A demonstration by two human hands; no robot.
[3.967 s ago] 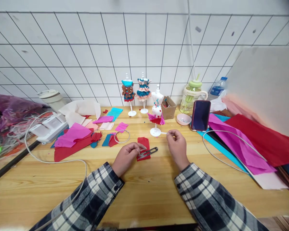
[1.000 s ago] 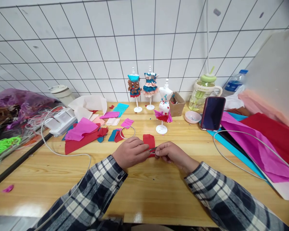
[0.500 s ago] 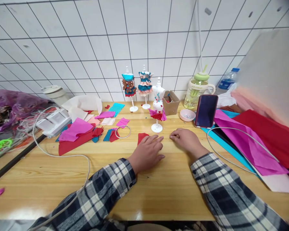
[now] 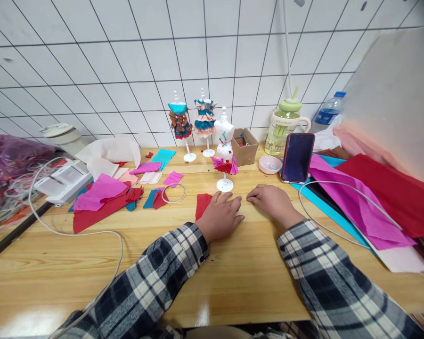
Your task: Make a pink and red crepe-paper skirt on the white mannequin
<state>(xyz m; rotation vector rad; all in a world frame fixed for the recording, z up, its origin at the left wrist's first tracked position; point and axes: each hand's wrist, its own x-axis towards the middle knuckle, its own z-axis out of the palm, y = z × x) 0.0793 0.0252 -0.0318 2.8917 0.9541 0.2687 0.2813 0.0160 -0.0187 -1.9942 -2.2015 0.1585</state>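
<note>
My left hand (image 4: 222, 215) lies palm down on the table, fingers spread, at the right edge of a small red paper piece (image 4: 202, 205) and partly over it. To its right, my right hand (image 4: 273, 202) rests on the tabletop with thumb and fingers closed together; anything between them is hidden. Just beyond both hands stands a small white mannequin (image 4: 224, 153) on a round base, with a red and magenta ruffle at its hips and coloured bits on its body. Behind it are two dressed mannequins, one with a brown bow (image 4: 180, 123), one in teal and peach ruffles (image 4: 205, 120).
Coloured paper scraps (image 4: 101, 193) and a ring of wire (image 4: 174, 193) lie left. A cardboard box (image 4: 245, 153), pink dish (image 4: 270, 165), upright phone (image 4: 297, 157) and drink bottle (image 4: 282, 127) stand behind. Paper sheets (image 4: 367, 202) cover the right. A white cable (image 4: 118, 249) crosses my left sleeve.
The view has shifted a little. My left hand has slid slightly right, so more of the red paper piece shows. My right hand keeps its closed shape.
</note>
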